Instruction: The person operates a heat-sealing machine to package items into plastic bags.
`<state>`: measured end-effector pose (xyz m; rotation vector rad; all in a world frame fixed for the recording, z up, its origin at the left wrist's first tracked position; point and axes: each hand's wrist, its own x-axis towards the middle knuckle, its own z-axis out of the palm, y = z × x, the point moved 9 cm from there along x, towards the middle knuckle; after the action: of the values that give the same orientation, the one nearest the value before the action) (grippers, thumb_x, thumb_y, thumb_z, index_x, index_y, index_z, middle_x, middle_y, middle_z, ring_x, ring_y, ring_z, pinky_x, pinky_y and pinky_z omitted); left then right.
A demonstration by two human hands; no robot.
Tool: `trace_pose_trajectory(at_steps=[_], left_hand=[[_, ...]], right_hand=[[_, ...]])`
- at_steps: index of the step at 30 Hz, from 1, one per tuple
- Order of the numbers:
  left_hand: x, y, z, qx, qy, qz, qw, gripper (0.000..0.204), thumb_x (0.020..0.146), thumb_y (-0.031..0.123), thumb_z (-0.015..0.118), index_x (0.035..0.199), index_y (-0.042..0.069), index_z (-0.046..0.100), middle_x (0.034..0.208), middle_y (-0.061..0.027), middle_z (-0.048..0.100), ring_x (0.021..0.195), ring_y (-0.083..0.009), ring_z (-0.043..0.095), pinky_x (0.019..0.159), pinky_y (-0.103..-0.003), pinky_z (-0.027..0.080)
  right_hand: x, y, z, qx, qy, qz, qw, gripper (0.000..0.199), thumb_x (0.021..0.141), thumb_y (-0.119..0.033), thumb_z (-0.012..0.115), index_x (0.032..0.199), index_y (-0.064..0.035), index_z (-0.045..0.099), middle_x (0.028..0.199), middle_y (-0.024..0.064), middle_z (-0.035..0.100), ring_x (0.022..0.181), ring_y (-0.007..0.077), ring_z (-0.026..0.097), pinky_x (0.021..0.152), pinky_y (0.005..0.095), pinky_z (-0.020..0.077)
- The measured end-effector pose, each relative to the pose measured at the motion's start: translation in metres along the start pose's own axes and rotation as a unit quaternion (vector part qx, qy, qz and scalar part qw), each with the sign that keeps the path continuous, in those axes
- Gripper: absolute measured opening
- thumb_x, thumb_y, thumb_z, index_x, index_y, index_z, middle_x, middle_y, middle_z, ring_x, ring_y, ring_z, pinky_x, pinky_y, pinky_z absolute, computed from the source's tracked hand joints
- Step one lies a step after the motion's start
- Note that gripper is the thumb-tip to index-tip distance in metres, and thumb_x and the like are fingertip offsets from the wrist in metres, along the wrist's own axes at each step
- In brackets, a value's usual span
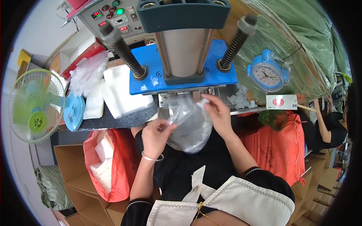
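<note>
My left hand (156, 136) pinches the lower left edge of a clear plastic bag (181, 110) in front of the press. Between the thumb and fingers of my right hand (219, 116) is a small white plastic fitting (203, 102), close to the bag's upper right side. Whether the fitting touches the bag I cannot tell. Beneath both hands, a larger clear plastic sack (192, 140) rests against my lap. Several similar white fittings (240, 98) lie on the metal tray right of my right hand.
The press's blue plate (151, 62) and spring posts (126, 52) stand just beyond my hands. Stacked clear bags (122, 92) and a green fan (37, 107) are at left. A blue alarm clock (267, 74) sits right. Red sacks (120, 162) flank me; another person (324, 130) works far right.
</note>
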<state>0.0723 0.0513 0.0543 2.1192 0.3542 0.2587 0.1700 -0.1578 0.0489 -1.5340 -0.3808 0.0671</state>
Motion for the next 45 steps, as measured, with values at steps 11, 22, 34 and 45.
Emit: trace_pose_trajectory(at_steps=[11,22,34,45], left_hand=[[0.008,-0.046,0.088,-0.240,-0.113,-0.103,0.959,0.019,0.087,0.018,0.066,0.089,-0.001,0.068,0.066,-0.0006,0.062,0.055,-0.0045,0.051,0.047,-0.020,0.038],[0.052,-0.057,0.067,-0.025,-0.048,-0.040,0.998,0.035,0.081,0.036,0.070,0.077,0.001,0.068,0.056,-0.0046,0.058,0.054,-0.0141,0.056,0.053,-0.030,0.043],[-0.012,-0.037,0.011,0.373,0.118,0.149,0.908,0.031,0.077,0.012,0.063,0.108,0.008,0.059,0.112,-0.0109,0.060,0.106,-0.0302,0.053,0.104,-0.047,0.029],[-0.003,-0.005,0.025,0.012,-0.031,0.000,0.999,0.020,0.078,0.015,0.074,0.076,-0.003,0.065,0.060,-0.0003,0.055,0.054,-0.0058,0.044,0.050,-0.022,0.036]], right_hand=[[0.019,0.042,0.023,-0.139,-0.037,0.049,0.988,0.027,0.088,-0.010,0.060,0.114,-0.0028,0.061,0.096,0.0087,0.065,0.089,0.0177,0.061,0.081,0.0281,0.0470],[0.015,0.033,-0.091,-0.666,0.032,0.109,0.737,0.019,0.078,-0.014,0.063,0.096,-0.0070,0.065,0.097,0.0152,0.062,0.087,0.0355,0.062,0.071,0.0443,0.0500],[0.025,0.027,-0.072,-0.374,0.148,-0.095,0.911,0.023,0.078,-0.002,0.060,0.101,0.0006,0.058,0.091,0.0161,0.055,0.088,0.0352,0.056,0.076,0.0397,0.0464],[0.015,-0.025,0.011,-0.086,-0.005,-0.043,0.995,0.021,0.086,-0.005,0.061,0.106,-0.0025,0.062,0.087,0.0074,0.062,0.071,0.0145,0.058,0.064,0.0274,0.0481]])
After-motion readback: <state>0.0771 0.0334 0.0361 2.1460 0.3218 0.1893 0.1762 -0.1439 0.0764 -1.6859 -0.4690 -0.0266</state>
